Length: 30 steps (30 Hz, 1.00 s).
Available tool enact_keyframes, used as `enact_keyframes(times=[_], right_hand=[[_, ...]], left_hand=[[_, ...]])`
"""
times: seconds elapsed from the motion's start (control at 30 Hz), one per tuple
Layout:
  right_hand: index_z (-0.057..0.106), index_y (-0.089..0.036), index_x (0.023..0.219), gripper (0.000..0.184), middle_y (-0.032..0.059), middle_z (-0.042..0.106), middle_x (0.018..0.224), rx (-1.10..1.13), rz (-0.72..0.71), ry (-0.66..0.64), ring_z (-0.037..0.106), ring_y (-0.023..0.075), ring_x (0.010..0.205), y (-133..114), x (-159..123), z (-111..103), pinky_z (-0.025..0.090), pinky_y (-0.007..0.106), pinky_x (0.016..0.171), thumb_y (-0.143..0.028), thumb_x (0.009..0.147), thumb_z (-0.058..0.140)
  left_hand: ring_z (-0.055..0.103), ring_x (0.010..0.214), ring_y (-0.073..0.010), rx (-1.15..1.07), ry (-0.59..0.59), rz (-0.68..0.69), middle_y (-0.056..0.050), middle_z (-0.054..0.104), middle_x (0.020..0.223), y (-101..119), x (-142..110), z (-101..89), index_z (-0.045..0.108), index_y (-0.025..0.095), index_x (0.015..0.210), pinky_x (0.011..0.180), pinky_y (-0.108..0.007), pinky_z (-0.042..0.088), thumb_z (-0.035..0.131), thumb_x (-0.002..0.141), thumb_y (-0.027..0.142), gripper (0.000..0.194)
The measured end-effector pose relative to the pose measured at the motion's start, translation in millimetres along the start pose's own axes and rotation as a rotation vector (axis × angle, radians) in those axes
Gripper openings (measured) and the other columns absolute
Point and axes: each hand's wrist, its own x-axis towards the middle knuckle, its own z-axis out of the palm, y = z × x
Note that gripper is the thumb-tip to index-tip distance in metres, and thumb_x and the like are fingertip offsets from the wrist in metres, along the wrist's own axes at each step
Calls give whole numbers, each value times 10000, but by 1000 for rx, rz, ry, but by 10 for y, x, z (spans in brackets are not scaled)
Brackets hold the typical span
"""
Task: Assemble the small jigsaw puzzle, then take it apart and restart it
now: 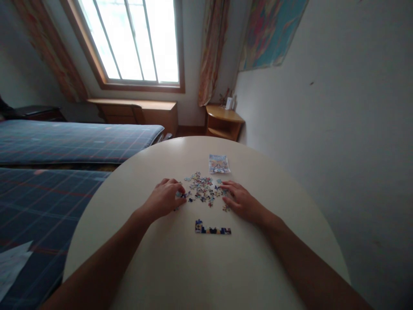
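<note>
Hands sit at centre of frame on a round cream-coloured surface. Left hand is curled, fingertips pinched w/ what looks like a small pale puzzle piece at its tip; can't tell for sure if it's gripped or just touched. Right hand lies flat, fingers spread loosely, holding nothing, tips touching the edge of the loose pile of small multicoloured cardboard jigsaw pieces between both hands. Just below the pile, nearer the bottom of frame: a short joined strip of blue-and-yellow pieces. Above the pile, a small colourful printed picture card; any writing on it is too small to read, no brand legible.

Pieces likely v. light, thin, stiffish card: prob. slide easily on the smooth top, best pinched at edges w/ thumb + fingertip. Joined strip probably parts if lifted by one end.
</note>
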Motion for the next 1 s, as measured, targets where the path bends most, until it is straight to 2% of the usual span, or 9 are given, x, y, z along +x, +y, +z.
enact_keyframes(times=[0.17, 0.37, 0.6, 0.83, 1.0], right_hand=[[590, -165, 1295, 431, 149, 531, 1406, 13, -3, -3, 446, 281, 1338, 0, 4, -7, 321, 502, 1139, -333, 901, 541], [581, -153, 1305, 439, 150, 517, 1420, -5, 9, -18, 427, 287, 1353, -30, -1, -27, 317, 508, 1143, -342, 913, 522], [585, -158, 1299, 433, 157, 523, 1413, 8, 10, -12, 440, 291, 1344, -22, -5, -20, 323, 517, 1136, -334, 907, 529], [584, -171, 1301, 427, 147, 526, 1412, 6, -5, 1, 441, 287, 1344, -11, -9, -8, 322, 517, 1136, -334, 911, 528], [578, -163, 1306, 435, 153, 517, 1420, 1, 5, -13, 435, 286, 1349, -26, -6, -24, 318, 519, 1138, -336, 910, 525]], left_hand=[[534, 1098, -279, -55, -26, 34, -60, 672, 1049, -40, 11, 70, 743, 233, 845, 994, -379, 388, 667, 785, 269, 103], [521, 1099, -299, -43, 2, 6, -90, 662, 1071, -10, 0, 59, 723, 198, 984, 976, -394, 404, 665, 788, 276, 219], [518, 1114, -296, -68, 11, 10, -90, 656, 1087, 4, -6, 61, 724, 201, 903, 986, -384, 394, 662, 775, 259, 154], [582, 1010, -278, -87, -32, -16, -53, 709, 898, 19, 19, 49, 693, 215, 845, 887, -358, 429, 655, 769, 244, 90], [606, 974, -254, -101, -18, -39, -41, 723, 934, 54, 15, 40, 686, 224, 1017, 856, -334, 442, 650, 772, 237, 248]])
